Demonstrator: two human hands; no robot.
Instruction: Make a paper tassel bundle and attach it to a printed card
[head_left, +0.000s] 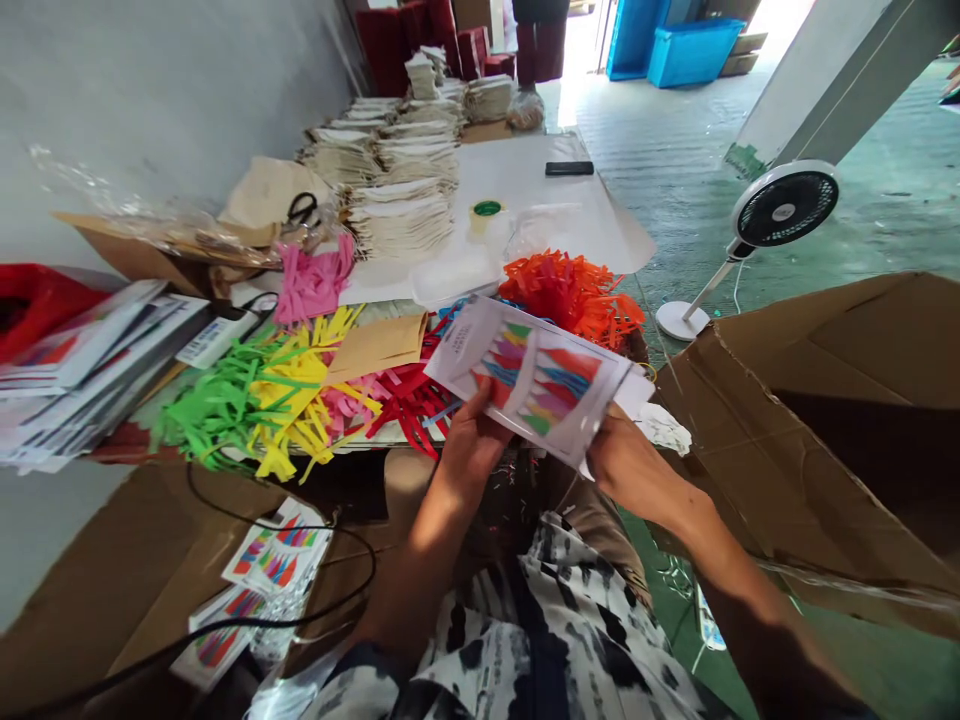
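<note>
A white printed packet (536,375) with colourful tassel pictures is held tilted above the table's near edge. My left hand (480,430) grips its lower left edge, thumb on the front. At the right end, my right hand (619,450) is closed on the packet, its fingers partly hidden behind it. Beyond the packet lies a heap of orange tassels (570,295). Red tassels (412,400), yellow tassels (296,385) and green tassels (221,405) spread to the left. A brown paper envelope (379,348) rests on top of them.
Stacks of white cloth pieces (401,215) fill the table's far left. Black scissors (302,208) and pink tassels (315,280) lie nearer. Printed packets (277,550) sit in a cardboard box at lower left. A large cardboard box (825,430) and a fan (784,205) stand right.
</note>
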